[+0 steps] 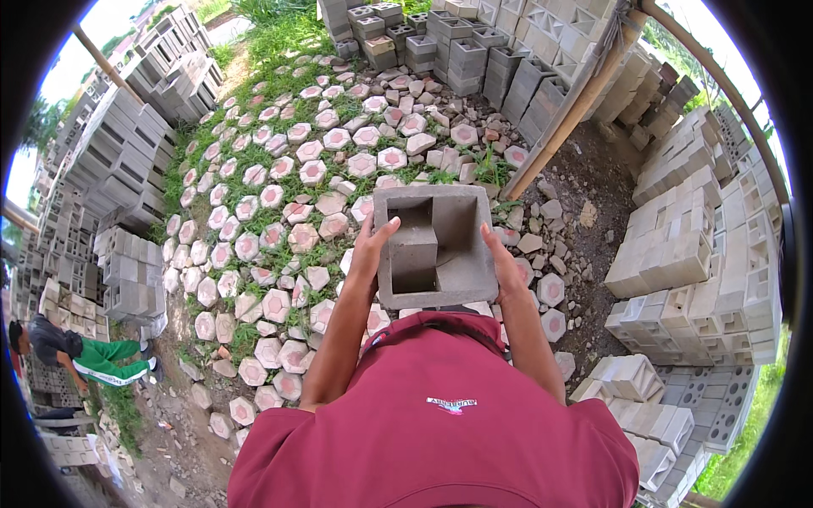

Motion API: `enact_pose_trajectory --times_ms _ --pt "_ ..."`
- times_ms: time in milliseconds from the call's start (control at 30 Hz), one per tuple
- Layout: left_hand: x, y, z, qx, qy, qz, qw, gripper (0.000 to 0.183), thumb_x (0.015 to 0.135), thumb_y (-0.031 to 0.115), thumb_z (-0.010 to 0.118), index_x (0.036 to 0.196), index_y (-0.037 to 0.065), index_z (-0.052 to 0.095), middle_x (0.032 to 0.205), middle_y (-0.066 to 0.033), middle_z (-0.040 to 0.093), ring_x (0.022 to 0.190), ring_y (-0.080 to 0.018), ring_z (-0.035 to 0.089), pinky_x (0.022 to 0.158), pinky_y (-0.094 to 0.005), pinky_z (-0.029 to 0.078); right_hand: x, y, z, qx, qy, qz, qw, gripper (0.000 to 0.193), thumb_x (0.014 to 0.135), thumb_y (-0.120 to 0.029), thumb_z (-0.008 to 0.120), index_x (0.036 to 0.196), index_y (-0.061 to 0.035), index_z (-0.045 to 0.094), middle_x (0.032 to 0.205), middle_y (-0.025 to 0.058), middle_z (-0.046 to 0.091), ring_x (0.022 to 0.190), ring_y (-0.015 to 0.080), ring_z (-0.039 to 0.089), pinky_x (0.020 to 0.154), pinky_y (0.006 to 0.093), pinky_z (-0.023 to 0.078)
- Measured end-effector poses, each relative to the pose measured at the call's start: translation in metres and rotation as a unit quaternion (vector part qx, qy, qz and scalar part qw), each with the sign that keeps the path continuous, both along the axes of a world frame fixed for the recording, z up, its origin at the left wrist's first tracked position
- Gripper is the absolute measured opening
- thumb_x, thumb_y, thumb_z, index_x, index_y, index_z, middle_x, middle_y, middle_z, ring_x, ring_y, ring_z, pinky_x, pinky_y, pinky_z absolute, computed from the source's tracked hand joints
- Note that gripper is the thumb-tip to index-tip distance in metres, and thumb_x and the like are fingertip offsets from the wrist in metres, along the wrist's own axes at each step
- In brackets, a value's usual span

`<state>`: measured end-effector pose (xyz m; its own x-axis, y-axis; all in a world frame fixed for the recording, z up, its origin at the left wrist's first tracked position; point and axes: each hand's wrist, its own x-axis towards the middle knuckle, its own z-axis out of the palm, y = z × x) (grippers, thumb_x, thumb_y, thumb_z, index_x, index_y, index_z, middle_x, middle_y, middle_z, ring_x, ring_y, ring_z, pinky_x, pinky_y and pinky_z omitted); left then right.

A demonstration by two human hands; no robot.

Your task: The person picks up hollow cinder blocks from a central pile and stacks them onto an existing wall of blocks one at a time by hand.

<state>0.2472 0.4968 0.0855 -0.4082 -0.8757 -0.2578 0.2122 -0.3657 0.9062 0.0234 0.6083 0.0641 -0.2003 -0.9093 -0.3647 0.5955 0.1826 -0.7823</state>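
Left hand (367, 256) and right hand (508, 273) grip opposite sides of a hollow concrete block (413, 256), probably heavy, rigid, rough and chip-prone, best held squarely from those sides. It hangs before the maroon shirt (423, 423), above hexagonal pavers (276, 306).

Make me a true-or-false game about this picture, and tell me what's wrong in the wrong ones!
1. Two hands, left hand and right hand, hold one gray block. True.
2. That block is solid, with no openings. False: it has hollow spaces inside.
3. Hexagonal stones with reddish middles lie on the ground. True.
4. Someone at the left wears yellow trousers. False: that person wears green trousers.
5. More blocks are stacked on the right. True.
6. The block-holder's shirt is blue. False: the shirt is dark red.
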Motion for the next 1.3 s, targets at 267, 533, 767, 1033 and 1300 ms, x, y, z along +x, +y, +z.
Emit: enact_pose_trajectory --times_ms 267,533,767,1033,1300 --pt "-0.060 -0.096 0.002 0.003 -0.018 0.015 1.000 0.078 0.074 0.019 0.069 0.141 -0.001 0.034 0.118 -0.0176 0.057 0.099 -0.0237 0.061 0.085 -0.0345 0.050 -0.063 -0.105 0.018 -0.001 0.043 0.032 0.999 0.086 0.084 -0.037 0.072 0.145 0.0021 0.025 0.134 0.0175 0.046 0.112 0.0250 0.057 0.088 0.0366 0.052" --pt "-0.091 -0.222 -0.023 0.050 -0.013 0.007 0.999 0.080 0.071 0.013 0.066 0.142 -0.002 0.033 0.111 -0.0162 0.059 0.091 -0.0226 0.062 0.079 -0.0324 0.051 -0.091 -0.217 0.010 0.059 0.052 0.010 0.997 0.068 0.081 -0.025 0.072 0.134 0.0016 0.039 0.119 0.0159 0.056 0.099 0.0232 0.062 0.079 0.0368 0.056" --pt "-0.100 -0.399 -0.047 0.045 -0.048 -0.034 0.997 0.083 0.069 0.011 0.066 0.143 -0.003 0.032 0.104 -0.0156 0.061 0.083 -0.0197 0.062 0.072 -0.0323 0.052 -0.094 -0.371 -0.023 0.062 0.007 -0.017 0.998 0.072 0.078 -0.020 0.071 0.137 0.0013 0.035 0.120 0.0172 0.054 0.101 0.0250 0.061 0.081 0.0388 0.055" --pt "-0.089 -0.580 -0.028 0.044 -0.036 -0.078 0.995 0.077 0.070 0.010 0.065 0.140 -0.003 0.036 0.104 -0.0143 0.062 0.087 -0.0206 0.063 0.076 -0.0332 0.052 -0.074 -0.537 -0.012 0.074 -0.017 -0.052 0.996 0.067 0.079 -0.016 0.068 0.135 -0.0016 0.035 0.116 0.0149 0.055 0.101 0.0250 0.060 0.080 0.0397 0.055" --pt "-0.126 -0.707 -0.032 0.099 -0.038 -0.087 0.991 0.072 0.070 0.008 0.066 0.136 -0.002 0.041 0.103 -0.0138 0.062 0.081 -0.0204 0.064 0.070 -0.0322 0.054 -0.111 -0.658 -0.030 0.091 -0.036 -0.055 0.994 0.057 0.080 -0.016 0.067 0.129 -0.0015 0.042 0.111 0.0139 0.058 0.095 0.0235 0.063 0.078 0.0378 0.055"
